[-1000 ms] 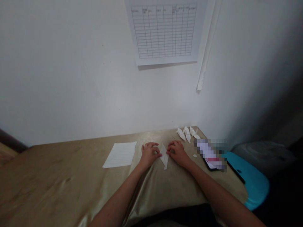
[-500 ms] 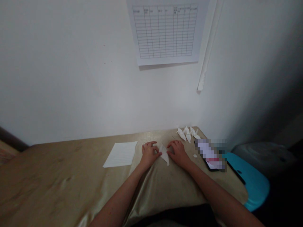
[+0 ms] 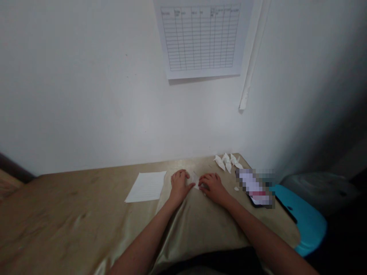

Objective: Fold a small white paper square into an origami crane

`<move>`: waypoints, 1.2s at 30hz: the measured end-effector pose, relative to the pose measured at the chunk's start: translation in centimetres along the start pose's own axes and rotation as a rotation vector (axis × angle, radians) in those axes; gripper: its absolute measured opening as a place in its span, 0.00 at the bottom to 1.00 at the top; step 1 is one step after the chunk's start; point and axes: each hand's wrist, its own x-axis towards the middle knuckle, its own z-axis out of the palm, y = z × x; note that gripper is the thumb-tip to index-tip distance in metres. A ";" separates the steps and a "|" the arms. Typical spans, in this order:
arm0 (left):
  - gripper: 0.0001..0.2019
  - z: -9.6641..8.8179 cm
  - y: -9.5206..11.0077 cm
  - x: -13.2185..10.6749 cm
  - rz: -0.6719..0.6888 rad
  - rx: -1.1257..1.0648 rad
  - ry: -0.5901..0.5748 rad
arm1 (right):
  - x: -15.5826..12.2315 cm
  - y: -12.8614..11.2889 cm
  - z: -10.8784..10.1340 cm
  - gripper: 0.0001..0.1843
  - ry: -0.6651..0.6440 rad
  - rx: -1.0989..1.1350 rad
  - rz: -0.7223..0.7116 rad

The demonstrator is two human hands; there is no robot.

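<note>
A small folded piece of white paper [image 3: 195, 178] lies on the cloth between my two hands, partly hidden by fingers. My left hand [image 3: 179, 185] holds its left side, thumb against the near edge and fingers bent round beyond it. From the other side, my right hand [image 3: 212, 187] has its curled fingertips on the paper's near right part. The lower point of the paper is covered by the right fingers. Left of my hands lies a stack of lined paper [image 3: 146, 186]. Several folded paper cranes [image 3: 227, 163] stand at the table's far right corner.
Beside my right forearm are a phone [image 3: 256, 191], partly pixelated, and a small paper scrap [image 3: 236, 188]. A turquoise stool or chair [image 3: 311, 217] adjoins the table's right edge. The gold tablecloth [image 3: 71, 214] is wrinkled. A printed chart [image 3: 200, 42] hangs on the wall behind.
My right hand has shifted left onto the paper, whose lower point is now covered or folded up. The left fingers have drawn in a little.
</note>
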 end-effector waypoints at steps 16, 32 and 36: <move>0.17 -2.0 0.9 -0.8 0.205 0.207 -0.321 | 0.3 0.9 0.3 0.05 0.094 0.050 0.077; 0.20 -1.3 0.8 -0.8 0.198 0.239 -0.319 | 0.1 1.2 0.1 0.06 0.102 0.020 0.157; 0.20 -1.2 1.0 -0.4 0.194 0.248 -0.326 | 0.1 1.2 0.0 0.07 0.118 -0.010 0.166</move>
